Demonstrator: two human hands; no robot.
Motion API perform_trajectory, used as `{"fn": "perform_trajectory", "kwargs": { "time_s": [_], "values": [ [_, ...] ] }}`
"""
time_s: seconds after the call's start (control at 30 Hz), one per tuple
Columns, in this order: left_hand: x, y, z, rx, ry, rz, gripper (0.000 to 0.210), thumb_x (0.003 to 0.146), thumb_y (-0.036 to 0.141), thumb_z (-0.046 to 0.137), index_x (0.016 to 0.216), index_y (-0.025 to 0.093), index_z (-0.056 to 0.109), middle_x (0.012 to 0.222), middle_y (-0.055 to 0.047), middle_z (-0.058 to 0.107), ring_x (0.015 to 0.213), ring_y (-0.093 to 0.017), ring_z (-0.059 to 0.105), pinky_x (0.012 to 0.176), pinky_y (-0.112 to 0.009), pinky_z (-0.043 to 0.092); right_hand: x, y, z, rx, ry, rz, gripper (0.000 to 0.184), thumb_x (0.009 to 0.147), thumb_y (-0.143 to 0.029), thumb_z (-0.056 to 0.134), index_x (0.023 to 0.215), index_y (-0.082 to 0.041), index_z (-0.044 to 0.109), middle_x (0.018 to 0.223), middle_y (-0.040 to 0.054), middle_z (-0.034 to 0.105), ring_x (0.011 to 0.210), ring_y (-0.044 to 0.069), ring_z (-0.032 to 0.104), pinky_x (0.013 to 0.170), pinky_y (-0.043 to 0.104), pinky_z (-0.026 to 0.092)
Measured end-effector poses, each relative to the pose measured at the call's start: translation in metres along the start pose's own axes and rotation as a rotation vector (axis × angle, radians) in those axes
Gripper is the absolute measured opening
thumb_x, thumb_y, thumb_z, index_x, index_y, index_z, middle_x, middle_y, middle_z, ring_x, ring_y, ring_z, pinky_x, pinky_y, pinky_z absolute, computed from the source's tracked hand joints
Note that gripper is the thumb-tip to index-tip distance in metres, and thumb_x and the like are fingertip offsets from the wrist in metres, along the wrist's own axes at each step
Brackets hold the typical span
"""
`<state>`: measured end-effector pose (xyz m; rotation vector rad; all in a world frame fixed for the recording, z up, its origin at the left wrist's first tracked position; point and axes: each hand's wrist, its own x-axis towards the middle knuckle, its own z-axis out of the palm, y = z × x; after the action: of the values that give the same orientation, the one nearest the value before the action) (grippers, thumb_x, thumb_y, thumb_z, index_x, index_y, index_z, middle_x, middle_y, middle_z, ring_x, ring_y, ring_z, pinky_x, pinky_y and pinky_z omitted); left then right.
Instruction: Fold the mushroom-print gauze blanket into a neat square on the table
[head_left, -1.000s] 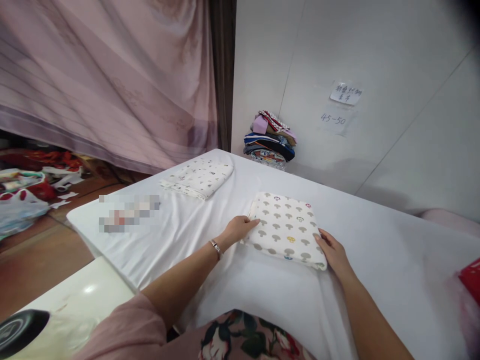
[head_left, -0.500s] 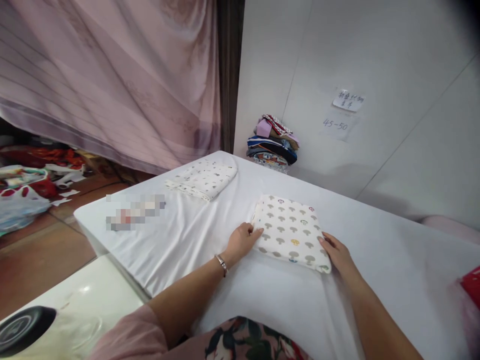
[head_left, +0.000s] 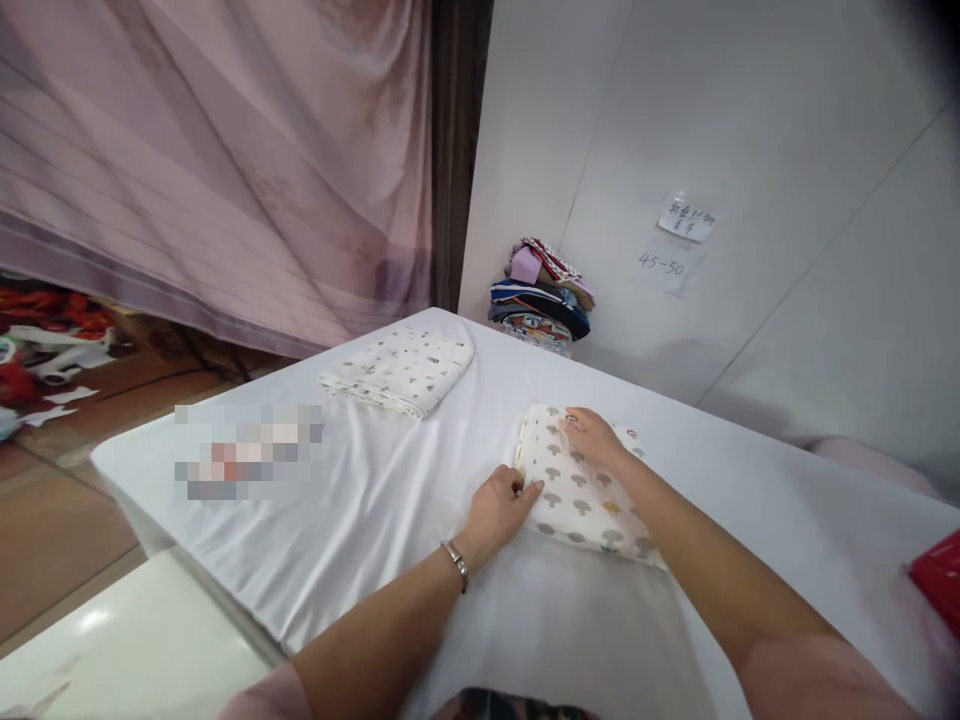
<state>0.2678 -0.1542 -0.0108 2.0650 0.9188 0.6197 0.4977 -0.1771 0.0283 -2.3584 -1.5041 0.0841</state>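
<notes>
A folded white cloth (head_left: 574, 487) with a grey mushroom print lies on the white-covered table (head_left: 390, 490) in front of me. My left hand (head_left: 501, 508) is at its near left edge, fingers curled under and thumb on top, gripping that edge. Across the cloth's far part rests my right hand (head_left: 594, 436), laid over the top with fingers stretched out toward the left; my forearm hides the cloth's right side. Farther back on the left lies a second folded white cloth (head_left: 405, 372) with a small print.
A pixelated patch (head_left: 251, 450) covers something on the table's left. Beyond the table's far edge, folded fabrics (head_left: 540, 295) are stacked against the wall (head_left: 787, 200). A red object (head_left: 937, 580) sits at the right edge. A pale glossy surface (head_left: 135, 640) stands near left; a pink curtain (head_left: 225, 160) hangs behind.
My right hand has moved from the cloth's right edge to its top, toward the far left. My left hand stays at the left edge. The view has shifted slightly.
</notes>
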Motion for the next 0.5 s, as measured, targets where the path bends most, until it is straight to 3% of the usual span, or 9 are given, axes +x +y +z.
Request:
{"fn": "perform_trajectory", "kwargs": {
  "time_s": [0.1, 0.2, 0.3, 0.5],
  "values": [
    [0.001, -0.001, 0.000, 0.000, -0.005, -0.001, 0.033, 0.083, 0.045, 0.049, 0.063, 0.019, 0.049, 0.071, 0.001, 0.052, 0.060, -0.011, 0.046, 0.059, -0.026, 0.033, 0.030, -0.019, 0.014, -0.033, -0.040, -0.021, 0.034, 0.087, -0.040, 0.046, 0.113, -0.022, 0.059, 0.122, 0.0080, 0.059, 0.112, 0.022, 0.051, 0.092, 0.031, 0.037],
    [0.002, -0.002, 0.001, -0.006, -0.008, -0.013, 0.033, 0.083, 0.044, 0.049, 0.063, 0.019, 0.050, 0.071, 0.001, 0.052, 0.061, -0.011, 0.046, 0.059, -0.025, 0.032, 0.048, -0.025, 0.025, -0.059, -0.087, -0.041, 0.030, 0.088, -0.043, 0.043, 0.092, -0.021, 0.064, 0.098, 0.0066, 0.067, 0.094, 0.022, 0.057, 0.079, 0.028, 0.038],
    [0.003, -0.002, 0.002, -0.012, -0.020, -0.026, 0.034, 0.084, 0.043, 0.047, 0.061, 0.018, 0.050, 0.070, 0.001, 0.052, 0.060, -0.011, 0.046, 0.058, -0.025, 0.031, 0.055, -0.024, 0.034, -0.069, -0.085, -0.065, 0.030, 0.087, -0.045, 0.044, 0.081, -0.021, 0.062, 0.087, 0.0049, 0.066, 0.085, 0.019, 0.057, 0.072, 0.025, 0.036],
    [0.002, 0.001, 0.000, -0.012, -0.055, -0.045, 0.033, 0.084, 0.037, 0.046, 0.057, 0.018, 0.047, 0.066, 0.001, 0.050, 0.058, -0.010, 0.043, 0.057, -0.025, 0.029, 0.055, -0.020, 0.044, -0.053, 0.013, -0.062, 0.029, 0.088, -0.043, 0.043, 0.076, -0.021, 0.056, 0.082, 0.0033, 0.062, 0.080, 0.017, 0.053, 0.068, 0.024, 0.033]
  ]
}}
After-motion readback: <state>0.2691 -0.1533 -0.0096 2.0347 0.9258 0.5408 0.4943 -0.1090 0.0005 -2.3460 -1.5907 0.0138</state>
